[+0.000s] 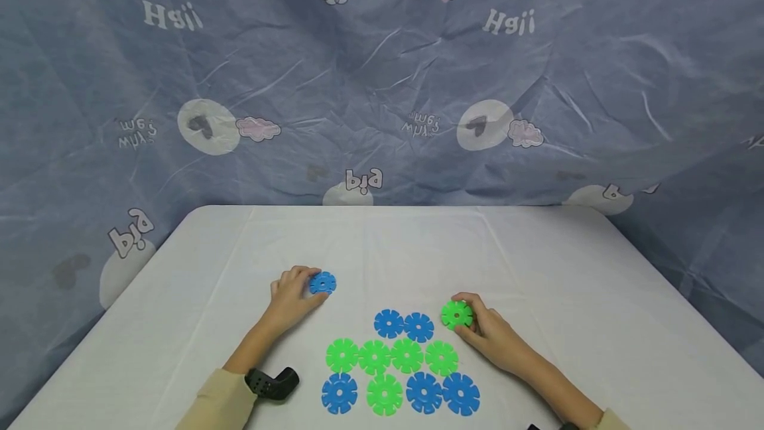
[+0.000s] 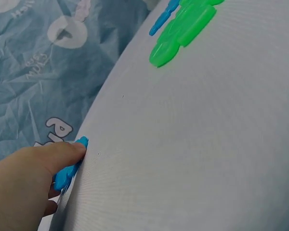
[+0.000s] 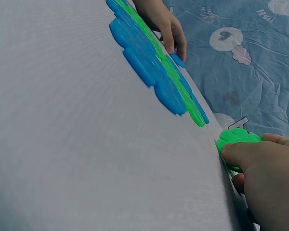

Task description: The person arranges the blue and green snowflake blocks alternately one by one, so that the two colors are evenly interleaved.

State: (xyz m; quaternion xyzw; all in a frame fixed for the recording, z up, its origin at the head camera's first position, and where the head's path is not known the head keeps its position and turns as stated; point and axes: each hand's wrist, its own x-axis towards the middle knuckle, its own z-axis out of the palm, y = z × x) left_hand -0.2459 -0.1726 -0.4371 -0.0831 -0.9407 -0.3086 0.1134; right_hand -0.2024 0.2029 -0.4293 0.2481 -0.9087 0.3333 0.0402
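Note:
Between thumb and fingers my left hand (image 1: 294, 292) pinches a blue notched plastic disc (image 1: 323, 283), left of the other discs. On the right side, my right hand (image 1: 493, 332) holds a green notched disc (image 1: 456, 315) by its edge. Two blue discs (image 1: 389, 324) lie side by side between the hands. Below them runs a row of several green discs (image 1: 375, 357). The nearest row has a blue disc (image 1: 339, 393), a green disc (image 1: 384, 395) and two more blue discs (image 1: 424, 392). In the right wrist view, the thumb covers part of the held green disc (image 3: 237, 136).
A white cloth covers the table (image 1: 537, 271). Behind it hangs a blue printed curtain (image 1: 334, 71), which also comes down at both sides. A black wrist strap device (image 1: 272, 384) sits at the left sleeve cuff, close to the near-left disc.

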